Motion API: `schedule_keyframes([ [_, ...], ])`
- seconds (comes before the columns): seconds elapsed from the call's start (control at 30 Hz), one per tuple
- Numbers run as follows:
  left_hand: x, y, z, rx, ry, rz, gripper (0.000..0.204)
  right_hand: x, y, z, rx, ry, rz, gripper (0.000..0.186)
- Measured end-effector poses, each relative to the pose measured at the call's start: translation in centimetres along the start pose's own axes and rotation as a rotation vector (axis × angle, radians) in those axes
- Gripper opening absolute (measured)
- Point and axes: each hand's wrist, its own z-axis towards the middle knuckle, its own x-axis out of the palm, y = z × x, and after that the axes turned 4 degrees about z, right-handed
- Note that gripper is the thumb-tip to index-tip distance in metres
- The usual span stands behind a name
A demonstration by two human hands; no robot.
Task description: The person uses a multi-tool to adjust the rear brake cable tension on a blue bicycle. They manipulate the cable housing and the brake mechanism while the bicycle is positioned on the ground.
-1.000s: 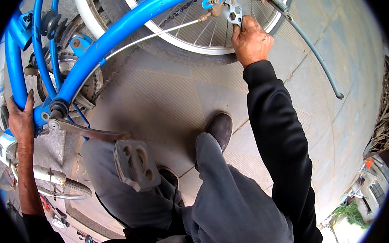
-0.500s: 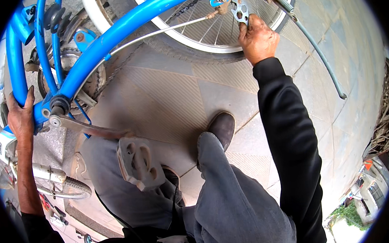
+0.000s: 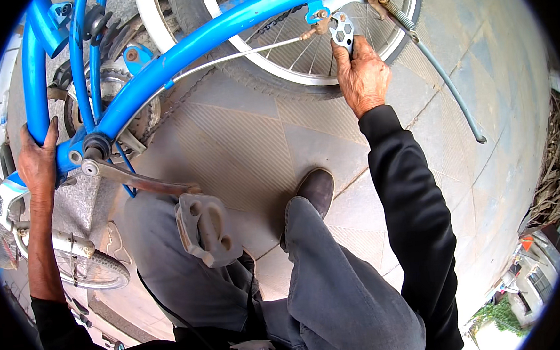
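**One pair, three singles**

One left hand (image 3: 39, 164) at nine o'clock and one right hand (image 3: 364, 79) between one and two: a pair. One flat wrench (image 3: 343, 27) at one, one kickstand (image 3: 447, 77) at two, one grey pedal (image 3: 206, 232) at eight.

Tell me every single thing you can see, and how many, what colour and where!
Bike frame: one, blue, top left
Wheel: one, silver rim, dark tyre, top middle
Thin rod: one, silver, below the frame
Flat spanner: one, silver, in the right hand
Kickstand: one, grey, upper right
Pedal: one, grey, above the left leg
Other bike: one, partly white, lower left
Paving: grey, underneath
Dry sticks: a pile, brown, right edge
Plants: green, lower right, too blurred to count
Shoes: two, dark, middle, one mostly hidden
Trousers: one pair, grey, bottom middle
Sleeves: two, black, bottom left and right
Left hand: one, on the frame
Right hand: one, by the wheel
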Motion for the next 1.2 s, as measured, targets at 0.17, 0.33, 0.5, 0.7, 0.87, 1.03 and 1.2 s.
schedule_keyframes([
  [0.17, -0.2, -0.4, 0.0, -0.012, 0.008, 0.043, 0.069, -0.4, -0.3, 0.4, -0.037, 0.037, 0.022, 0.029],
  [0.33, 0.0, -0.1, 0.0, -0.017, -0.006, 0.077, 0.071, 1.2, 1.2, -0.8, -0.028, -0.193, -0.139, 0.016],
  [0.5, 0.2, -0.4, 0.0, -0.041, 0.002, 0.068, 0.072, 2.1, 1.8, 0.2, 0.064, -0.215, -0.141, 0.017],
  [0.7, 0.3, 0.1, 0.2, -0.065, 0.064, 0.107, 0.074, 2.2, 0.9, 0.8, 0.032, -0.208, -0.184, 0.016],
  [0.87, 0.6, 0.4, 0.1, -0.040, 0.012, 0.107, 0.072, 2.3, 0.4, 0.9, 0.020, -0.193, -0.189, 0.019],
  [1.03, 0.5, 0.3, 0.1, -0.040, 0.012, 0.063, 0.071, 1.7, 0.6, 0.7, -0.008, -0.113, -0.153, 0.026],
  [1.2, 0.5, 0.2, 0.2, -0.027, 0.004, 0.073, 0.069, 0.5, 0.6, 0.4, -0.002, -0.055, -0.012, 0.038],
])
